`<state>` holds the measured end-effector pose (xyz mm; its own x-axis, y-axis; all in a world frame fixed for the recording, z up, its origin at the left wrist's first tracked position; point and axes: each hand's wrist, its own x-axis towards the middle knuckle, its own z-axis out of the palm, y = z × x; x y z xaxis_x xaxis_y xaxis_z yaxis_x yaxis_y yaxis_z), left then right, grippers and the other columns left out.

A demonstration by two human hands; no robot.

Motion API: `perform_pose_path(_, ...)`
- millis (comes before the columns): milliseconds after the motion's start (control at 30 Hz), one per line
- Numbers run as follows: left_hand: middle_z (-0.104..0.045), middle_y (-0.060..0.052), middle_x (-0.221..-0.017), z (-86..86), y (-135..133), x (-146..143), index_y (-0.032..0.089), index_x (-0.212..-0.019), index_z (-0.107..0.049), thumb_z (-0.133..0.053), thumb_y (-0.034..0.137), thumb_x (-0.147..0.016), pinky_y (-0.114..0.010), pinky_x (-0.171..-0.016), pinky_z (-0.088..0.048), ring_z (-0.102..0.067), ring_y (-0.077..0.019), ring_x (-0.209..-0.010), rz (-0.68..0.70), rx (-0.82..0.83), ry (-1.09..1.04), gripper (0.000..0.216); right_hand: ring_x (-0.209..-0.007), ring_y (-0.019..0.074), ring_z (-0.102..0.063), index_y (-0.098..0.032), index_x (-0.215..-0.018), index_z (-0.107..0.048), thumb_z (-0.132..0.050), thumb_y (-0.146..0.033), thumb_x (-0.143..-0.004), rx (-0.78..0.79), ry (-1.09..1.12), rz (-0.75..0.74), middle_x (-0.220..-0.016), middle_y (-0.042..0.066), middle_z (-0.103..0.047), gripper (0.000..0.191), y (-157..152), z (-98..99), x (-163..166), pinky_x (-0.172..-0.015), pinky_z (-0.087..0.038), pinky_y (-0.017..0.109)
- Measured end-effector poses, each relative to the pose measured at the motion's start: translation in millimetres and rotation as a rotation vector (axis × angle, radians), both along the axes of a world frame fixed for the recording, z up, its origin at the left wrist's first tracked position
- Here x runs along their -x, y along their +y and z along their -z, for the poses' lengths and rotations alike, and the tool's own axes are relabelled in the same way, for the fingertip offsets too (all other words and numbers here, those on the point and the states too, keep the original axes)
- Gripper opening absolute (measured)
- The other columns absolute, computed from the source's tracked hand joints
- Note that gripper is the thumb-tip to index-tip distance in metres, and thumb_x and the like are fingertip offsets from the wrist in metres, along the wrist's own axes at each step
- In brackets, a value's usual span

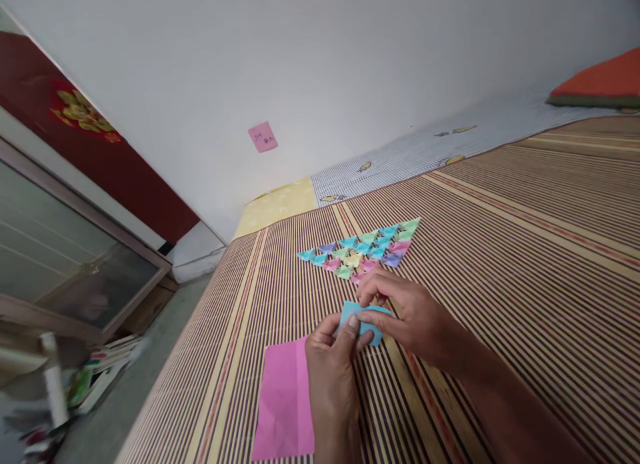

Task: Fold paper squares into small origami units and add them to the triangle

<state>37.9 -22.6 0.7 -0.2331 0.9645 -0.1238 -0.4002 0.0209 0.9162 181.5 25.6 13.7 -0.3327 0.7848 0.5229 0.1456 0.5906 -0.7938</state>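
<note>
A small piece of light blue paper (351,309) is held up between my two hands in the head view. My left hand (333,357) pinches it from the left, thumb on top and fingers behind. From the right, my right hand (407,311) has its thumb on the paper's face and its index finger curled above the upper edge. Just beyond the hands lies a triangle of small folded paper pieces (353,259) in blue, green, pink, purple and yellow. A creased pink sheet (283,401) lies flat beside my left wrist, partly covered by it.
A striped woven mat (225,357) spreads under everything, with patterned cloth (400,157) along the wall side. An orange cushion (600,81) sits at the far right. On the wall is a pink note (263,137). Papers and clutter (100,374) lie on the floor at left, near a glass-paned door (65,237).
</note>
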Motion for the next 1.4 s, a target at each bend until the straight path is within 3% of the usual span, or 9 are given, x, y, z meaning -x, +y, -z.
perform_pose_path(233, -0.072, -0.004, -0.078, 1.2, 0.0, -0.7, 0.014, -0.078, -0.078, -0.084, 0.032, -0.074, -0.028, -0.072, -0.059, -0.070, -0.0172, -0.073, -0.004, -0.031, 0.038, 0.020, -0.085, 0.0178, -0.057, -0.020, -0.081, -0.060, -0.063, -0.013, -0.088, 0.017, -0.011, -0.012, -0.085, 0.000, -0.061, 0.011, 2.0, 5.0, 2.3, -0.078, -0.043, 0.031)
perform_pose_path(433, -0.073, -0.004, -0.079, 3.3, 0.3, -0.1, 0.015, -0.080, -0.078, -0.081, 0.033, -0.077, -0.027, -0.072, -0.058, -0.070, -0.0164, -0.072, -0.007, -0.026, 0.063, 0.018, -0.078, 0.0172, -0.055, -0.020, -0.079, -0.058, -0.062, -0.018, -0.090, 0.068, -0.051, 0.026, -0.082, 0.000, -0.059, 0.012, 2.1, 9.4, 1.9, -0.072, -0.042, 0.031)
perform_pose_path(1067, -0.074, -0.003, -0.077, 1.6, -1.4, -1.7, 0.015, -0.083, -0.077, -0.080, 0.034, -0.079, -0.023, -0.065, -0.057, -0.070, -0.0150, -0.068, -0.033, 0.001, 0.130, 0.020, -0.074, 0.0169, -0.053, -0.021, -0.075, -0.056, -0.061, -0.017, -0.086, 0.090, -0.060, 0.063, -0.078, -0.001, -0.057, 0.013, -0.5, 4.6, 3.3, -0.068, -0.040, 0.031)
perform_pose_path(1400, -0.075, -0.007, -0.082, -0.1, -2.8, -2.6, 0.012, -0.088, -0.079, -0.077, 0.041, -0.081, -0.028, -0.067, -0.060, -0.070, -0.0191, -0.075, -0.034, -0.011, 0.187, 0.029, -0.077, 0.0176, -0.055, -0.021, -0.077, -0.058, -0.060, -0.021, -0.090, 0.102, -0.051, 0.036, -0.080, 0.000, -0.059, 0.013, 0.5, 4.2, 2.2, -0.070, -0.042, 0.031)
